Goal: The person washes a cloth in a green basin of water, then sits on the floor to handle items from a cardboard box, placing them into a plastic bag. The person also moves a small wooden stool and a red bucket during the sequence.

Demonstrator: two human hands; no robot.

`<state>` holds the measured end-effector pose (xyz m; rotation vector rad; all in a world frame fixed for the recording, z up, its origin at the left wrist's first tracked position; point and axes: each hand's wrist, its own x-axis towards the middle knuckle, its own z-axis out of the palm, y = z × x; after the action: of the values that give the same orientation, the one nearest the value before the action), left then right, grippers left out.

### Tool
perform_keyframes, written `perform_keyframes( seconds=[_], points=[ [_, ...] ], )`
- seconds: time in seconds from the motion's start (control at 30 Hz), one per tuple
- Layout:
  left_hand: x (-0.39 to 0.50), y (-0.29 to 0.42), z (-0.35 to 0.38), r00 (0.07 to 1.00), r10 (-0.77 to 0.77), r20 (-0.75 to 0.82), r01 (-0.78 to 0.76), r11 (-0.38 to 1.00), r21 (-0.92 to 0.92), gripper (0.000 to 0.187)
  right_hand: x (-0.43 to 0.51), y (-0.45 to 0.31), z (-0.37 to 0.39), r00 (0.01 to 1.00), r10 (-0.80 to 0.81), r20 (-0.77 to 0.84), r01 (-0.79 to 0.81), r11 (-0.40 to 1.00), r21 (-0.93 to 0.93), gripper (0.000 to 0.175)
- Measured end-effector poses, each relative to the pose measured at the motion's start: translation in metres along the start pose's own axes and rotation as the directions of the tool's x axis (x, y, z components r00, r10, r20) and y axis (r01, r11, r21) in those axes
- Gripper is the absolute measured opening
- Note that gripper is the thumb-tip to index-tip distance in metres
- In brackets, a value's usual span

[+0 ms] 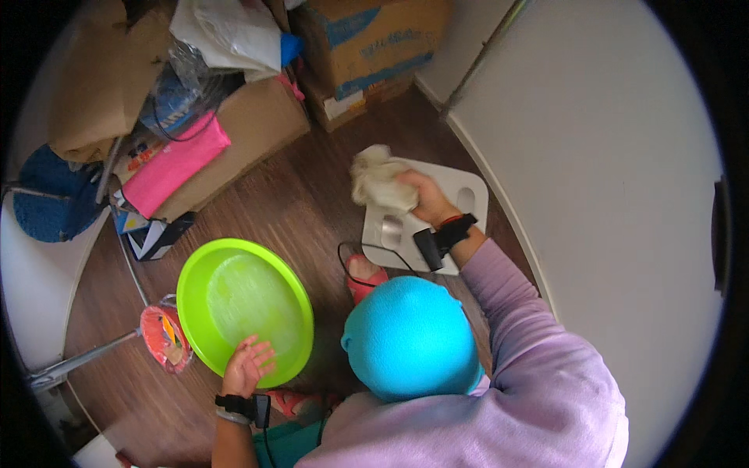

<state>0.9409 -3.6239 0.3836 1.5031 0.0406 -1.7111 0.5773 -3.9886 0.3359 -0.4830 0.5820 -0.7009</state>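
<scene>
My right hand (432, 199) grips a crumpled off-white cloth (379, 182) over a white bathroom scale (383, 251). The scale has shiny metal foot pads and lies on the floor close to the wall. The hand and cloth are slightly blurred. The cloth covers the scale's far left corner. My left hand (248, 365) holds nothing, its fingers apart, above the near rim of a lime-green plastic basin (187, 298). Cloudy, whitish liquid seems to cover the basin's bottom.
A red waste bin (153, 339) stands left of the basin, by a metal rail (88, 360). Cardboard boxes (374, 50), a pink case (175, 164) and a blue round stool seat (55, 199) sit farther off. A rounded blue fleece form (412, 339) blocks part of the floor. The white wall (608, 175) bounds the right.
</scene>
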Motion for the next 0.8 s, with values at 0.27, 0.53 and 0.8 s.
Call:
perform_keyframes(
  seconds=[0.27,0.53,0.8],
  points=[
    [-0.002,-0.002,0.004,1.000,-0.021,-0.016,0.022,0.998,0.052,0.047,-0.037,-0.032,-0.087,0.935,-0.124,-0.331,-0.013,0.924,-0.383,0.031],
    [-0.003,-0.003,0.005,0.998,-0.037,-0.060,0.039,0.999,0.033,0.044,-0.021,-0.016,-0.037,0.997,-0.024,-0.079,0.031,0.995,0.090,0.040],
    [-0.002,-0.001,0.006,0.999,-0.011,-0.050,0.012,1.000,0.022,0.045,-0.024,-0.024,0.032,0.981,-0.011,0.196,0.016,1.000,-0.021,0.062]
  ],
)
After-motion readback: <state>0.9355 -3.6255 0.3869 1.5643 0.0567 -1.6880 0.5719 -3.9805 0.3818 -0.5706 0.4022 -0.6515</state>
